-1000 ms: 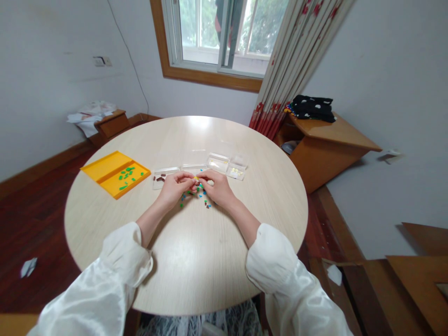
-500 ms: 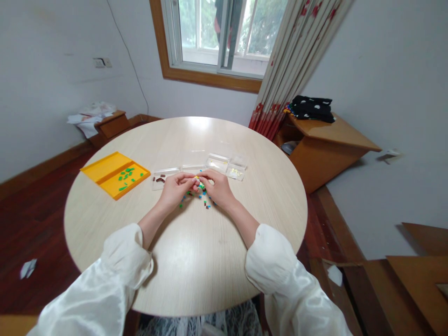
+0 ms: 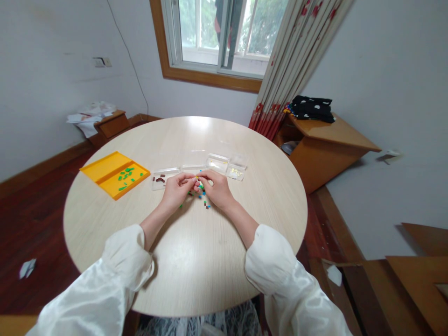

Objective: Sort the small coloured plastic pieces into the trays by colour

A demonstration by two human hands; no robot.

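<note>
Fingertips of my left hand (image 3: pixel 176 190) and my right hand (image 3: pixel 217 189) meet over the middle of the table, both closed in a pinch. Between them shows a tiny yellow piece (image 3: pixel 197 178), too small to make out in detail. Small loose blue, green and dark brown pieces (image 3: pixel 205 204) lie scattered on the table below and between my hands. Just behind my left hand is a clear plastic box (image 3: pixel 158 185) with several dark brown pieces. A second clear box (image 3: pixel 219 160), holding a few yellow bits, stands behind my right hand.
An open yellow case (image 3: pixel 112 163) with several green pieces lies on the left of the round table (image 3: pixel 196 261). Another small clear compartment (image 3: pixel 236 171) with pale yellow pieces is at right. A wooden cabinet (image 3: pixel 332 135) with dark cloth stands beyond the table's right edge.
My hands stay together in nearly the same place. The fingers have shifted slightly around the yellow piece, and my left forearm has moved a little to the right.
</note>
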